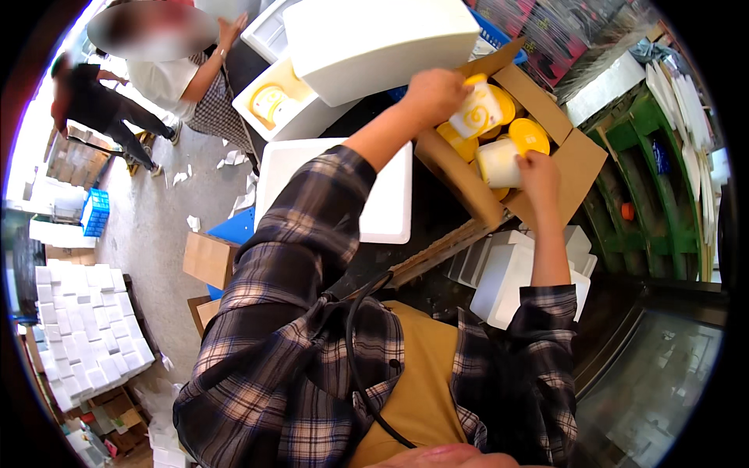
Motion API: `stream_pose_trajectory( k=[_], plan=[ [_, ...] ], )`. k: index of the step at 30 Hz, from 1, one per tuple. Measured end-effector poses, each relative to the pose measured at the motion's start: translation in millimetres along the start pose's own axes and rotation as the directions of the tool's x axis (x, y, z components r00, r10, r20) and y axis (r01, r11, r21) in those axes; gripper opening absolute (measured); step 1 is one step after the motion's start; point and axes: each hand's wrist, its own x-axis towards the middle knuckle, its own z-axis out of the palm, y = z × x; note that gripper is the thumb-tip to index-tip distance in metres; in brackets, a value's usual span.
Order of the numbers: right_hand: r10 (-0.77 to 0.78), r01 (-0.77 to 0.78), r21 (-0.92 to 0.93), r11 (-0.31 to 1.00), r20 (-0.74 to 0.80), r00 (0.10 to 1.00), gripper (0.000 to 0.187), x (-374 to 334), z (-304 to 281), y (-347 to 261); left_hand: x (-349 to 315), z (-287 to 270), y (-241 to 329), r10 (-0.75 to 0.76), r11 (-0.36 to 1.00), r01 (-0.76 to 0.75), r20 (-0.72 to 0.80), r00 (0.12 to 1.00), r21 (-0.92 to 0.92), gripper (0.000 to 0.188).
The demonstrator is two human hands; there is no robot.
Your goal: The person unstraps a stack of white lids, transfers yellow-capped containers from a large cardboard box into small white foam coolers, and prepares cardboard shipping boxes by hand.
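An open cardboard box (583,160) stands in front of me to the right, with several white tubs with yellow lids (531,136) inside. My left hand (438,95) is closed on the rim of a white and yellow tub (477,111), tilted above the box's left side. Lower down, my right hand (539,178) grips another white tub (496,164) by its side, within the box opening. Left of the box, a white foam box (290,122) holds a tub with a yellow swirl (271,104).
A large white foam box (382,48) stands at the far side, and a white foam lid (396,191) lies under my left arm. Stacked foam pieces (499,288) sit below my right forearm. Green pallets (651,183) stand at right. Two people (199,86) are at far left.
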Motion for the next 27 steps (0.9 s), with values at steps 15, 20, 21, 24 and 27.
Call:
stream_pose_trajectory(
  k=[15, 20, 21, 24, 27],
  plan=[
    [0.209, -0.399, 0.914, -0.068, 0.404, 0.891, 0.017, -168.1, 27.3, -126.1, -169.6, -135.6, -124.0, -0.269, 0.91, 0.334, 0.263, 0.926, -0.244, 0.029],
    [0.294, -0.451, 0.892, -0.039, 0.441, 0.848, 0.019, -181.5, 61.9, -167.0, -159.4, -123.2, -122.2, -0.196, 0.937, 0.266, 0.287, 0.938, -0.228, 0.028],
    [0.313, -0.451, 0.891, -0.052, 0.444, 0.84, 0.019, -180.1, 60.5, -175.7, -153.8, -122.2, -121.5, -0.151, 0.95, 0.217, 0.277, 0.949, -0.224, 0.028],
    [0.351, -0.459, 0.876, -0.145, 0.48, 0.804, 0.018, -180.3, 62.9, -195.4, -136.4, -116.5, -113.1, -0.043, 0.969, 0.105, 0.269, 0.962, -0.222, 0.028],
    [0.359, -0.481, 0.849, -0.221, 0.529, 0.769, 0.02, -175.7, 61.8, -209.7, -117.7, -103.3, -109.2, 0.039, 0.985, 0.033, 0.406, 0.913, -0.17, 0.027]
  ],
)
